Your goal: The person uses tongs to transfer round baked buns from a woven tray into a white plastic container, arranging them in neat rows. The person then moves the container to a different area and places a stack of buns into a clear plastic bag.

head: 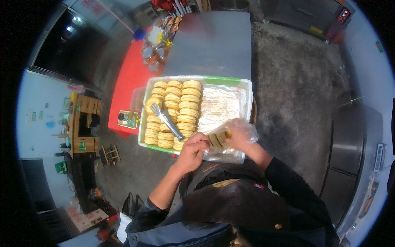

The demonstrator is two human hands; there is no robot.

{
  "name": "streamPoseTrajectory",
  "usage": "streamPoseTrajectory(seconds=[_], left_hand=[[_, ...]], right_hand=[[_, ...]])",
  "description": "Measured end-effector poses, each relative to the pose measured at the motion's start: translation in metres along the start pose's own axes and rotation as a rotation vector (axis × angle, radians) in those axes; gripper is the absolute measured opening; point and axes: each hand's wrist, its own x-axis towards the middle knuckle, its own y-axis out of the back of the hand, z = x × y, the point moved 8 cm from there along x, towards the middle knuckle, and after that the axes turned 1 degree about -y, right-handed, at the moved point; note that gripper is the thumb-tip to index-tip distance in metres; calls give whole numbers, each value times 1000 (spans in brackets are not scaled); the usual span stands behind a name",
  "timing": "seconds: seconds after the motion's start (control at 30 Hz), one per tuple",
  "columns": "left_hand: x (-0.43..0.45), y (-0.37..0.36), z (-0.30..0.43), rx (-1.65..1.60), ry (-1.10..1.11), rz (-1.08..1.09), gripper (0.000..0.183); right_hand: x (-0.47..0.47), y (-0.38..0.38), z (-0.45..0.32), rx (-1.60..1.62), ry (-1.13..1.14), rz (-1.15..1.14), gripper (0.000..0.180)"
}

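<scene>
My left hand pinches the edge of a clear plastic bag in front of my body. Inside the bag are several round, flaky pastries. My right hand is at the bag's other end, partly behind or within the plastic, with its fingers around the pastries. Under both hands lies a white foam box with a foil-like lining. Rows of golden pastries stand on edge in its left part. Metal tongs rest across these rows, beside one pastry lying flat on top.
Beyond the box stretches a grey tabletop. A red-covered table at left holds a small tray and bagged goods. A wooden stool stands on the floor, and a steel cabinet is at right.
</scene>
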Motion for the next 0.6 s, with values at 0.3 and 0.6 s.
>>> streamPoseTrajectory(seconds=[0.3,0.6], left_hand=[[-40,-4,-93,240,295,-110,13],[-55,-24,-145,544,687,-138,36]], right_hand=[[41,-22,33,-221,-7,-425,87],[77,-27,36,346,-15,-546,65]])
